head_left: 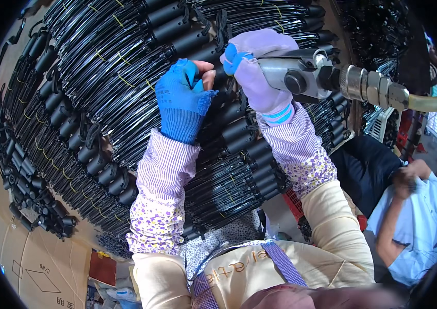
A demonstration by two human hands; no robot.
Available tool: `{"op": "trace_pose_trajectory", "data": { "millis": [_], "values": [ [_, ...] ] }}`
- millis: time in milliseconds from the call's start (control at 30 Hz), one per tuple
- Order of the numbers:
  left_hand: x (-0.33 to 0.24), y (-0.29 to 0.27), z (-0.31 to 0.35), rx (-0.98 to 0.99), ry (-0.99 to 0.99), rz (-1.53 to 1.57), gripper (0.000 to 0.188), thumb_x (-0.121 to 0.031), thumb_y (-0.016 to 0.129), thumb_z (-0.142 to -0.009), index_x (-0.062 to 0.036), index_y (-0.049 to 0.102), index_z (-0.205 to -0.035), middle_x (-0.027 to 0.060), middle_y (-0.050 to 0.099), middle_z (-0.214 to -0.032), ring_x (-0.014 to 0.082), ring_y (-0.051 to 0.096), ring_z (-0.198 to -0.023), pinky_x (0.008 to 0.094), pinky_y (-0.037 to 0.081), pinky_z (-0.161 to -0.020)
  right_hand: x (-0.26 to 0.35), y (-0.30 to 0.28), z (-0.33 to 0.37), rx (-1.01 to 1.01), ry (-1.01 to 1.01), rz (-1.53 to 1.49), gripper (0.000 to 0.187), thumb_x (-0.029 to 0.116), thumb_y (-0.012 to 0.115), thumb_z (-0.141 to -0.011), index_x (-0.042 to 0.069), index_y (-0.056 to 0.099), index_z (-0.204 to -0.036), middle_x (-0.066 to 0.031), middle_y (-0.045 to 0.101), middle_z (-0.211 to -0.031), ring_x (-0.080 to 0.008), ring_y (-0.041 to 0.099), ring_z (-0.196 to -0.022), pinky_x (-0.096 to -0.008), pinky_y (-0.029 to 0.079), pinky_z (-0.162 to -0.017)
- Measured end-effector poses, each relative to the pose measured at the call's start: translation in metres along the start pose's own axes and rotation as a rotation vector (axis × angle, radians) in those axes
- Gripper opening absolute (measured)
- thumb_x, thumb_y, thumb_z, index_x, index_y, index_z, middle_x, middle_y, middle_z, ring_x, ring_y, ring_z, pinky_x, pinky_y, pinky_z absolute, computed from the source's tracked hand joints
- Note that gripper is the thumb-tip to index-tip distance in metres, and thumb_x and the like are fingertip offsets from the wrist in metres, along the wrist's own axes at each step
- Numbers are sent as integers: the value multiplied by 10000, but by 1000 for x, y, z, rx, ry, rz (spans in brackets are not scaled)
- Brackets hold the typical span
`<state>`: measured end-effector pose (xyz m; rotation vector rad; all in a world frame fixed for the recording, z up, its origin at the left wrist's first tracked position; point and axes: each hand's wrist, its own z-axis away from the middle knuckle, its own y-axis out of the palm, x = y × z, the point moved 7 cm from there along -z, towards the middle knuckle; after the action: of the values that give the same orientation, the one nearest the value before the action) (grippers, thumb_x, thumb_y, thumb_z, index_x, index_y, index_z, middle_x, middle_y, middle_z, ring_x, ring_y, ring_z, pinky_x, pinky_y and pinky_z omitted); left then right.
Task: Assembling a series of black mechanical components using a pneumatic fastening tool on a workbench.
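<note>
My left hand (185,95), in a blue knit glove with bare fingertips, is closed in a pinch over the dark pile. What lies between its thumb and fingers is too dark to make out. Close by on the right, my right hand (259,67) wears a pale purple glove with blue on a finger. It grips a silver air tool (298,74), whose metal hose coupling (368,86) points right. Beneath both hands lie rows of what look like folded umbrella frames (110,67), with shiny dark ribs, yellow ties and black cylindrical handles (169,31) with wrist straps.
A pale air hose (432,102) runs off at the right edge. Another person in a light blue shirt (414,221) sits low on the right. Cardboard (48,268) lies at the lower left. More black handles (38,190) are heaped at the left.
</note>
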<state>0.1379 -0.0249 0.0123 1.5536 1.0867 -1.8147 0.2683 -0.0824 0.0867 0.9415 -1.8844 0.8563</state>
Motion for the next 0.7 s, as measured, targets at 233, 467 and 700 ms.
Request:
{"op": "trace_pose_trajectory", "data": {
  "millis": [233, 467, 700],
  "values": [
    [-13, 2, -1, 37, 64, -96, 95, -28, 728, -758, -31, 674, -835, 33, 599, -750, 130, 444, -574, 250, 371, -529, -2, 1, -1, 47, 67, -82, 183, 2, 637, -770, 3, 636, -953, -92, 649, -839, -156, 594, -644, -258, 517, -571],
    [-24, -7, -19, -6, 167, -196, 146, -52, 747, -733, -47, 680, -862, 32, 598, -773, 143, 447, -585, 266, 377, -542, 1, -4, -18, -113, 123, -399, 131, -15, 587, -814, 29, 626, -930, -51, 612, -844, -115, 523, -670, -257, 478, -599],
    [-22, 5, -31, 39, 352, -387, 255, -25, 747, -643, -83, 666, -878, 39, 608, -832, 190, 564, -667, 287, 460, -619, 4, 5, -31, -357, 157, -369, 156, -39, 585, -730, -2, 586, -882, -81, 618, -808, -149, 541, -673, -262, 479, -621]
  ]
}}
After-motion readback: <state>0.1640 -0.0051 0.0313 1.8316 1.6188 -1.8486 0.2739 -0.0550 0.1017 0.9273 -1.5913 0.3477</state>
